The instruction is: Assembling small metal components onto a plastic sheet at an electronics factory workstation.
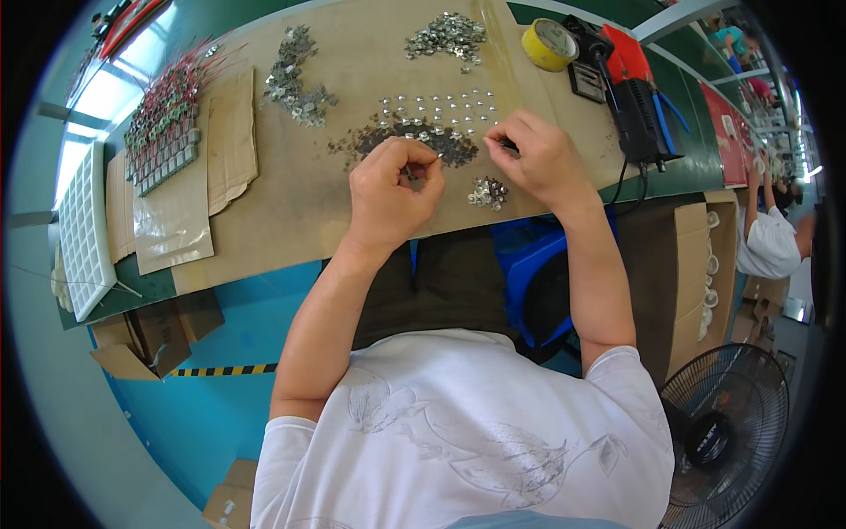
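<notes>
My left hand [392, 189] is closed in a pinch, with a tiny shiny metal piece [440, 156] showing at its fingertips. To its right, my right hand [539, 160] is also pinched; a dark spot shows between the fingers, too small to name. Beyond both hands lies a spread of small dark flat pieces [458, 153]. Several shiny metal pieces [438, 109] stand in rows just past it. A small heap of silvery metal parts [487, 193] sits near the table edge, between and below my hands.
Two heaps of metal parts [446, 35] [295, 75] lie farther back. Wired grey components [167, 145] stand on cardboard at left, beside a white grid tray [84, 234]. Yellow tape [549, 45] and a black corded device [645, 119] are at right. A fan [727, 436] stands lower right.
</notes>
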Available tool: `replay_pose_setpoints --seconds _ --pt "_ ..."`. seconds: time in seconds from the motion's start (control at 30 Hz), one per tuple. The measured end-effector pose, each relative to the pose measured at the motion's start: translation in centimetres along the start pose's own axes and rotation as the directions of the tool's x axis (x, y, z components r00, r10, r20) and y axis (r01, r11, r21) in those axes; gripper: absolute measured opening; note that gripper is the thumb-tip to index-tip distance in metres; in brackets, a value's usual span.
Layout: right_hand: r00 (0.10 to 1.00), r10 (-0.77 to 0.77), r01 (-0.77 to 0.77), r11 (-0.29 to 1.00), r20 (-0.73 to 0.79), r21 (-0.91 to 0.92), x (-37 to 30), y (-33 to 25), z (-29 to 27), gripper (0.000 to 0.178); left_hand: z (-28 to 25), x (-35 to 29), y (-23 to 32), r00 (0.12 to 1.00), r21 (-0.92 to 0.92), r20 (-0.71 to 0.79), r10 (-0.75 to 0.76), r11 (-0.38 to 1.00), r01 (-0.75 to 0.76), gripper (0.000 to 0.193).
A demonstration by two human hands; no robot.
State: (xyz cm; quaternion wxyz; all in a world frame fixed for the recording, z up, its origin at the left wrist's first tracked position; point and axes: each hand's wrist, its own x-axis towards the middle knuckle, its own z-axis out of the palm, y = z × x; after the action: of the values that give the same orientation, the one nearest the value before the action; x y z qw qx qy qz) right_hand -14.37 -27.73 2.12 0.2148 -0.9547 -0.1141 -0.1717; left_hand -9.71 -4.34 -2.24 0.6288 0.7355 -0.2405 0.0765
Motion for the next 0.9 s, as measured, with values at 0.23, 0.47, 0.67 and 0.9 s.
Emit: replay_pose_setpoints --seconds 0.23,0.47,0.67,0.9 --pt "0.991 -0.132 0.123 0.967 -0.023 -0.222 -0.7 0.5 0.5 0.017 0.0 0.1 0.5 0.998 0.054 0.05 0.047 0.997 -0.049 0.016" --pt "0.993 -0.106 0.11 0.989 -0.046 0.103 -1.4 -3.2 -0.1 0.02 0.1 -0.1 0.3 0.962 0.059 0.198 0.191 0.977 -0.206 0.017" --pt "0.984 -0.165 0.172 0.974 -0.058 0.144 -1.6 -2.9 1.1 0.016 0.0 -0.1 0.3 0.945 0.009 0.254 0.208 0.976 -0.217 0.017" --pt "0.985 -0.162 0.17 0.972 -0.059 0.162 -1.5 -3.1 0.4 0.016 0.3 -0.3 -0.1 0.939 0.005 0.258 0.229 0.971 -0.238 0.018"
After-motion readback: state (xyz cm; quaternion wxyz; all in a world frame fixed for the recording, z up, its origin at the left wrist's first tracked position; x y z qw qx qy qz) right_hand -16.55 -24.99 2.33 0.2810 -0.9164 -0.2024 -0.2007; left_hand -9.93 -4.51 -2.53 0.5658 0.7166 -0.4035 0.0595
